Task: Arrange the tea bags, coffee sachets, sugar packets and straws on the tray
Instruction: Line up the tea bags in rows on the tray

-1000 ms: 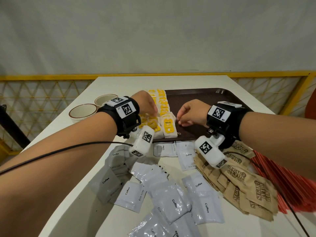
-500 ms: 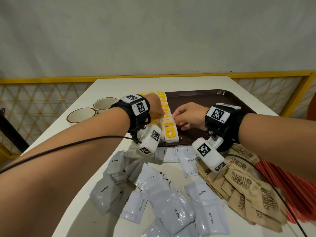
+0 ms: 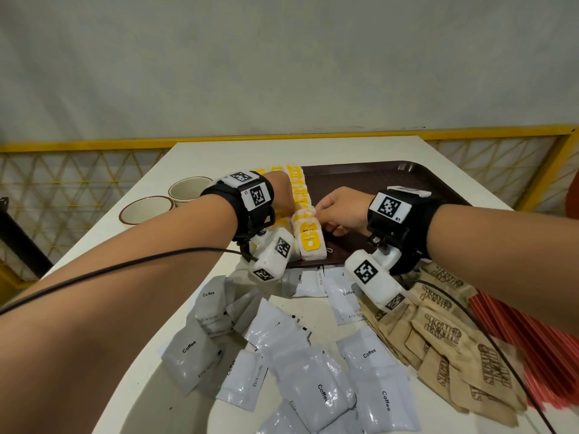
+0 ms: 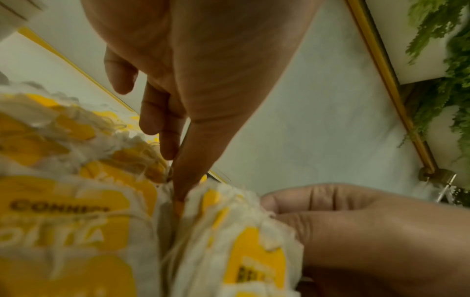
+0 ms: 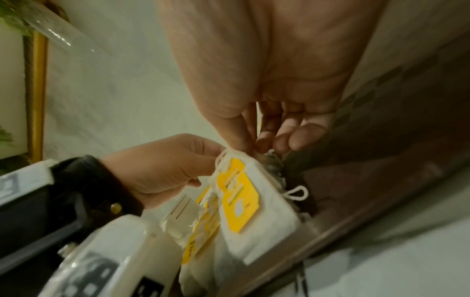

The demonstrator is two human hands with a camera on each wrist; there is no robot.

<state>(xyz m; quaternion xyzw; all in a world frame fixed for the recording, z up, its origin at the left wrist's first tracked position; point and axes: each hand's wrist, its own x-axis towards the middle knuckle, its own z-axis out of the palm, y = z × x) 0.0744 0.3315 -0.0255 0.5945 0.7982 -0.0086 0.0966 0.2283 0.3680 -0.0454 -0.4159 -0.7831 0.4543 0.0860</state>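
1. Head view: we see both hands meet over the near left corner of the tray (image 3: 391,177), where the tea bags (image 3: 308,242) stand in rows along its left side, likely so they pack tight. The left hand (image 3: 282,195) steadies the row; the right hand (image 3: 341,211) has its grip pinched on the top edge of a bag. The coffee sachets (image 3: 316,389), sugar packets (image 3: 454,336) and red straws (image 3: 539,349) lie loose on the white counter (image 3: 156,214), not yet on the tray. Two cups (image 3: 188,189) sit at the left; a yellow mesh fence and grey wall lie behind.

2. Left wrist: we see straight fingers (image 4: 162,112) reaching into the gap between two stacks, so an open grip, parting and squaring them.

3. Right wrist: thumb and fingertips (image 5: 264,140) nip the front bag's top, keeping it upright against the tray's rim.
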